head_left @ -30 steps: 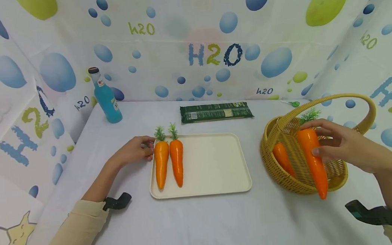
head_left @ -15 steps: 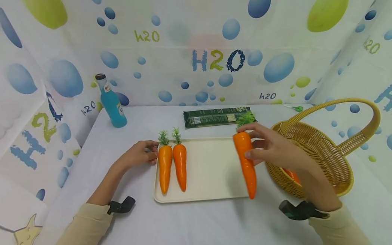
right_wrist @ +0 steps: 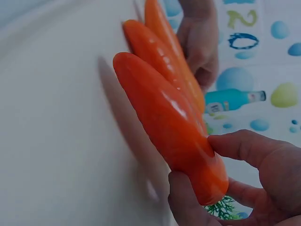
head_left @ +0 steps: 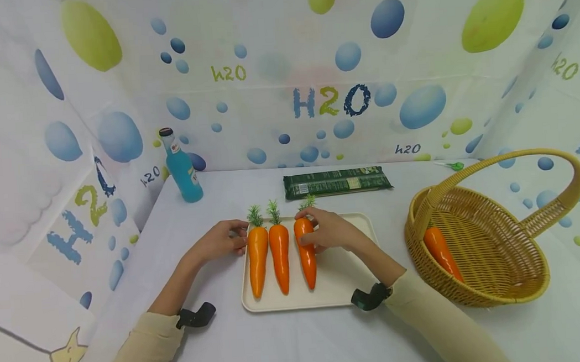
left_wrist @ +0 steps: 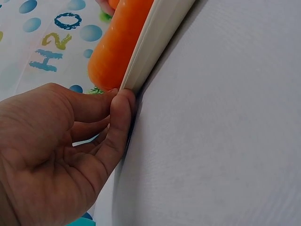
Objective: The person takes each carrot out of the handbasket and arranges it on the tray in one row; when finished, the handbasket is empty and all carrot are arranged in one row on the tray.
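Note:
My right hand pinches an orange carrot near its leafy top, thumb on one side and fingers on the other. The carrot hangs over the cream tray, just above or touching it, tip towards me. Left of it, two more carrots, one beside the other, lie side by side on the tray, green tops at the far rim. My left hand pinches the tray's left rim between thumb and fingers, as the left wrist view shows.
To the right stands a wicker basket with a tall handle and a carrot inside. Behind the tray lies a dark green packet. A blue bottle stands at back left. A small green-ended item lies at back right.
My right hand has lifted the carrot out of the basket and carried it left over the tray, beside the two others. My left hand has kept to the tray's left rim.

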A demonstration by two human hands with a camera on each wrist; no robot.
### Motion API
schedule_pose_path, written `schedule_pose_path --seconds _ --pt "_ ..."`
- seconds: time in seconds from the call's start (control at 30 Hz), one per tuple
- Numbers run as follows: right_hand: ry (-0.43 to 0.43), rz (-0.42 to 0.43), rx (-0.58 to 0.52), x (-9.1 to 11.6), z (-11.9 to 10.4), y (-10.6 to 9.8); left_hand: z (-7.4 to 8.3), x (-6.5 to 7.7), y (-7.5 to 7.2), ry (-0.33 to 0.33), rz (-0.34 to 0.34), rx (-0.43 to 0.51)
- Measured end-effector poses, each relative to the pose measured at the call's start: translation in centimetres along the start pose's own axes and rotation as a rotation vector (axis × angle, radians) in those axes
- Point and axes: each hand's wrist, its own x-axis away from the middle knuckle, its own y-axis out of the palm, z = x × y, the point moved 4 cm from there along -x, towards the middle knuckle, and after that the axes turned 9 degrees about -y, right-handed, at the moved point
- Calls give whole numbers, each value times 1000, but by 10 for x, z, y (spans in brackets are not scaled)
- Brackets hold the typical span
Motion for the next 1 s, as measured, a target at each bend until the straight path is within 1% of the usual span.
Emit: schedule_pose_path --seconds 0.17,0.33,0.57,0.73,0.87,1.0 --pt "6 -7 67 -12 5 9 2 0 -1 17 -1 -7" --pt "-5 3 112 -15 3 13 2 -1 -2 13 1 -6" --pt "-113 9 361 -16 -3 15 2 -1 -1 12 2 -8" --pt "-126 15 399 -14 -6 17 2 0 -1 17 3 -10" --pt "-131 20 428 -13 -9 17 2 1 -1 9 5 -10" --pt "-123 34 456 -3 -15 11 2 1 -2 2 0 -1"
